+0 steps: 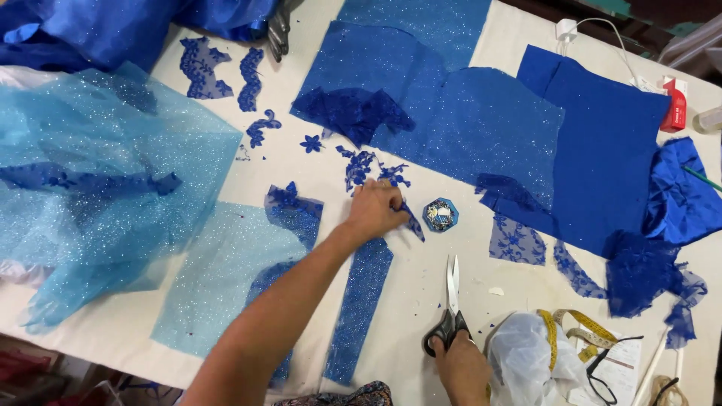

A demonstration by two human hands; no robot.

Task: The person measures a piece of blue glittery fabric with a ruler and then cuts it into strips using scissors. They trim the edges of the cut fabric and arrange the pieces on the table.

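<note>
the white work table point(421, 301) is covered with blue cloth in many stages of cutting. largest is the pale blue glitter tulle point(98, 188) bunched over the left side, with a flat pale blue panel point(218, 278) beside it. across the top and right lie the big royal-blue glitter panels point(466, 113) and a plain blue fabric piece point(609, 158), already cut to shape by the look of their curved edges. a crumpled blue satin piece point(684, 195) sits at the far right.

smaller: a long sparkly blue strip point(361, 301) runs toward the near edge, and lace offcuts point(519, 240) lie to the right of it. several cut lace motifs point(226, 71) are laid out near the top left, so a good share of the trimming looks done, while loose scraps suggest more sorting remains.

the left hand point(374, 210) is stretched forward, fingers pinched closed on a small dark blue lace applique point(410, 222), pressing it to the table just left of a small hexagonal pin box point(441, 214). the right hand point(462, 368) rests at the near edge, fingers at the handles of the scissors point(451, 301), blades shut and lying flat on the table; whether it truly grips them i cannot tell. a yellow tape measure point(560, 331) lies over a white plastic bag point(526, 353).
</note>
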